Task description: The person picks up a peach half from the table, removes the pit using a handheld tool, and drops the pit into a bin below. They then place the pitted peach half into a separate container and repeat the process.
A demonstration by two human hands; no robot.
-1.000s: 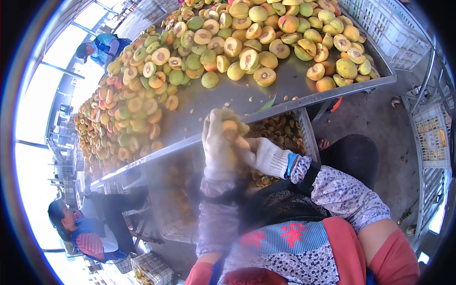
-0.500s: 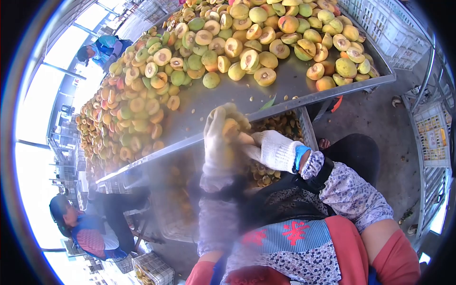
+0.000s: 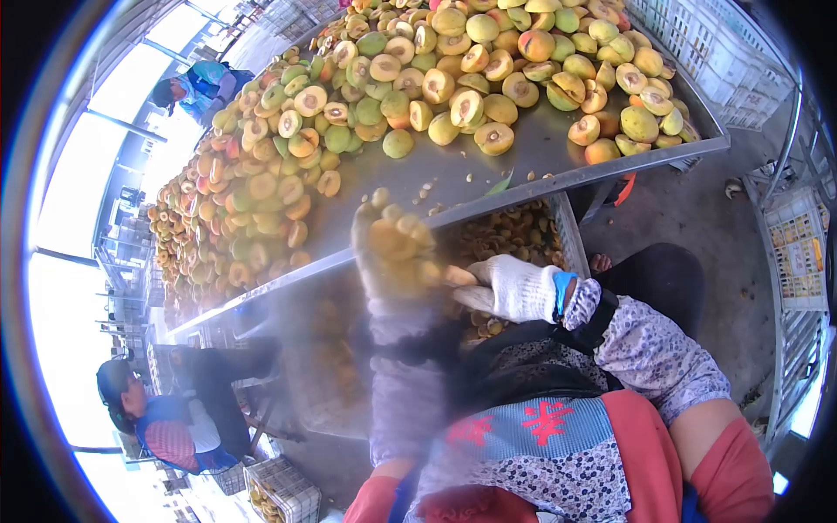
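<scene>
My left hand (image 3: 394, 248), in a stained, yellowish glove, is raised over the front lip of the metal table. Its fingers curl around a yellow-brown peach (image 3: 403, 247), blurred by motion; whether it is whole or halved cannot be told. Close on its right, my right hand (image 3: 516, 288), in a white knitted glove, is closed on a short tan stick-like tool (image 3: 459, 275) that points at the peach. The tool's tip is hidden. Many halved peaches (image 3: 466, 109), several showing cut faces, are heaped on the metal table (image 3: 366, 183).
Beneath the table edge, a container holds small brown pieces (image 3: 514, 235). Co-workers are at the left (image 3: 179, 410) and far left (image 3: 200, 87). White plastic crates stand at the back right (image 3: 724, 70), right (image 3: 798, 248) and lower left (image 3: 283, 488). A green leaf (image 3: 500, 185) lies near the table edge.
My left hand has moved slightly left and turned, showing more of its inner side. My right hand has shifted a little down and right with the tool. The view has shifted slightly.
</scene>
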